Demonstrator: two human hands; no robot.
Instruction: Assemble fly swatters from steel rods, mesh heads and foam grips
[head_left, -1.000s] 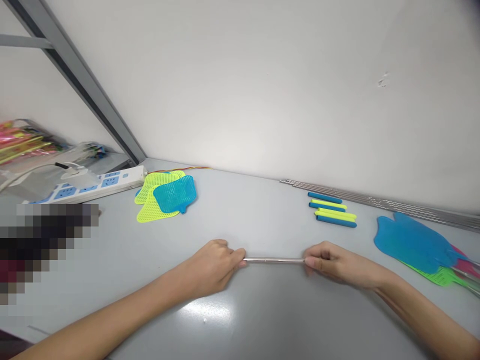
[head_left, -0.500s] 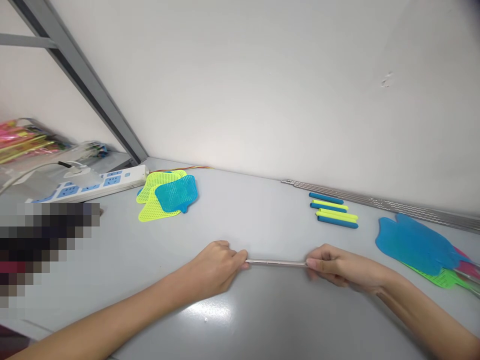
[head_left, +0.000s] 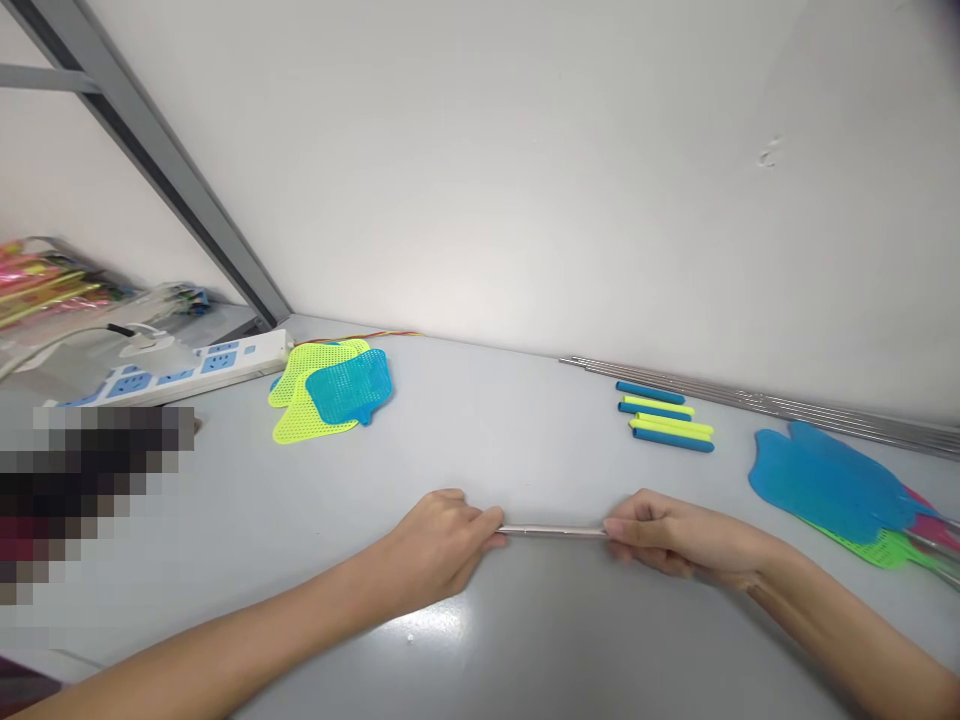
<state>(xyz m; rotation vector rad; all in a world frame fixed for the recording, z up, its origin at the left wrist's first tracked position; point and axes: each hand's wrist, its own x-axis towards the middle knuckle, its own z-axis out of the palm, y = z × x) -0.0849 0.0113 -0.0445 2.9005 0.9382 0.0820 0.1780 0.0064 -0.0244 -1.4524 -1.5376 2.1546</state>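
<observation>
A thin silver metal rod [head_left: 553,531] runs level between my two hands above the grey table. My left hand [head_left: 450,543] is closed round its left end, thumb along the top. At the right end, my right hand [head_left: 656,535] pinches the rod between thumb and fingers. Both ends of the rod are hidden in the hands. Beyond my right hand lie several blue and yellow handle tubes [head_left: 667,418], side by side. Fly swatter heads in blue [head_left: 349,387] and yellow [head_left: 309,425] mesh overlap on the table's left side.
Long metal rods [head_left: 750,400] lie along the wall. Blue swatters [head_left: 832,485] are piled at the right over a green one [head_left: 885,550]. A white power strip [head_left: 202,368] with a plugged-in cord and a metal frame post [head_left: 172,170] stand left. Bagged items [head_left: 52,285] lie beyond.
My hands have come slightly closer together along the rod, so a shorter length shows between them. The grip of both hands stays closed. The view has shifted a little.
</observation>
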